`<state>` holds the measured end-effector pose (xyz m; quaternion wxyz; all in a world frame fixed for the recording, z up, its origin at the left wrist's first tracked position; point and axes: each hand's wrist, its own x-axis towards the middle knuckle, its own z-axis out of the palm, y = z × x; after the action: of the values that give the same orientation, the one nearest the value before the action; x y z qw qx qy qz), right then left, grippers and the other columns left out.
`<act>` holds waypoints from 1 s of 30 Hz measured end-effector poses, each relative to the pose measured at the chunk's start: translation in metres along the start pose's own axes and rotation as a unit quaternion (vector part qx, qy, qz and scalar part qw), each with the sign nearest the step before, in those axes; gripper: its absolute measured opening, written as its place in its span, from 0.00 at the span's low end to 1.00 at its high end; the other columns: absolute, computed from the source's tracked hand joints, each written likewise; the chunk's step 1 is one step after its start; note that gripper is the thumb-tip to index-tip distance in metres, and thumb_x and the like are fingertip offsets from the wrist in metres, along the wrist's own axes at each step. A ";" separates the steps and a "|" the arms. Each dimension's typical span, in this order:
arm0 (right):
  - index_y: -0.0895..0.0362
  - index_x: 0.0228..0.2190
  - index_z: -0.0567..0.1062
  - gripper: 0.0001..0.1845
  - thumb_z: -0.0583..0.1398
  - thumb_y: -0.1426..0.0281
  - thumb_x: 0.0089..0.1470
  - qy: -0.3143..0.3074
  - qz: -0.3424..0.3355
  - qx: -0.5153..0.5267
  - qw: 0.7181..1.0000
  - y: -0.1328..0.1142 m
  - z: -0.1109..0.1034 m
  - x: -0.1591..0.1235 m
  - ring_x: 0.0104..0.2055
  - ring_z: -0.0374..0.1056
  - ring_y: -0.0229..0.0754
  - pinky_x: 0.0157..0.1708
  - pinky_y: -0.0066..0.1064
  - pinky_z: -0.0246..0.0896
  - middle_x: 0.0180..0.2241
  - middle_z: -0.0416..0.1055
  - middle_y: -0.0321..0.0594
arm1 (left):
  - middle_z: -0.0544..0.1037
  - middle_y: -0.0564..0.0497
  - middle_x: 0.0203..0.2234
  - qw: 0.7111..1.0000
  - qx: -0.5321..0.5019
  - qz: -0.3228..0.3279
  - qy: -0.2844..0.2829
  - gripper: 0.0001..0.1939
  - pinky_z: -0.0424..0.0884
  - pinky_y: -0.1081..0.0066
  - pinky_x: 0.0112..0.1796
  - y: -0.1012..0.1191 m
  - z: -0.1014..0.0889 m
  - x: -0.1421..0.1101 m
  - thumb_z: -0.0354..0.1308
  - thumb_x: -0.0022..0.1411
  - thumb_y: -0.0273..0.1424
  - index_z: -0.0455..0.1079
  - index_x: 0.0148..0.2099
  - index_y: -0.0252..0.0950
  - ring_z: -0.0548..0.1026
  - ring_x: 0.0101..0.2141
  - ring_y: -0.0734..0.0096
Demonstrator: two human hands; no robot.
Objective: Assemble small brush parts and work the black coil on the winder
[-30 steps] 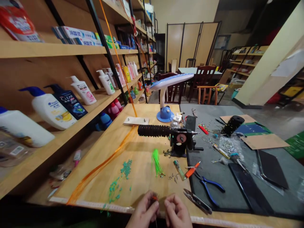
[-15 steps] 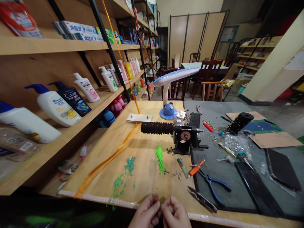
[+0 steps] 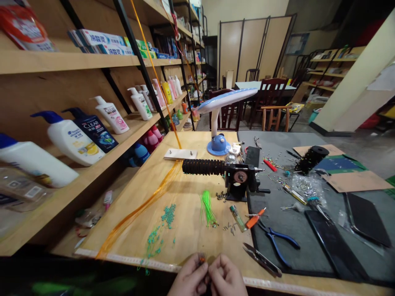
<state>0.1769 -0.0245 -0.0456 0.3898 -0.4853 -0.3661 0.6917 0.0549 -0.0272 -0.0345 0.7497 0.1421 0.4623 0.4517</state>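
My left hand [image 3: 189,279] and my right hand [image 3: 226,278] are close together at the near edge of the wooden table [image 3: 185,197]. Both are closed in a pinch. Between their fingertips sits a small dark tuft with an orange tip [image 3: 201,258]; the left fingers grip it, and the right fingers press in beside it. Just ahead lie teal beads [image 3: 168,214], a bundle of green strands [image 3: 206,205] and a long orange strand bundle [image 3: 138,211].
A black clamp tool with a ribbed roller [image 3: 222,170] stands mid-table, a blue desk lamp [image 3: 219,123] behind it. Blue pliers [image 3: 277,236], snips [image 3: 262,259], a lighter [image 3: 237,218] and an orange tool [image 3: 254,218] lie right. Shelves of bottles [image 3: 74,139] run along the left.
The hands have drawn closer together, still pinching the small tuft. The view shifted slightly, mostly between the first and second frame.
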 end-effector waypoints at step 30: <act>0.55 0.27 0.64 0.31 0.59 0.38 0.46 0.003 -0.048 0.020 0.999 -0.008 -0.004 0.001 0.12 0.44 0.28 0.15 0.22 0.38 0.09 0.54 0.20 | 0.64 0.59 0.22 0.974 0.205 0.087 -0.050 0.24 0.53 0.72 0.25 -0.004 -0.004 0.000 0.64 0.50 0.53 0.65 0.32 0.37 0.59 0.23 0.77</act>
<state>0.1819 -0.0195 -0.0397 0.4329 -0.4614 -0.3741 0.6780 0.0534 -0.0302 -0.0388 0.6847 0.3549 0.4931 0.4027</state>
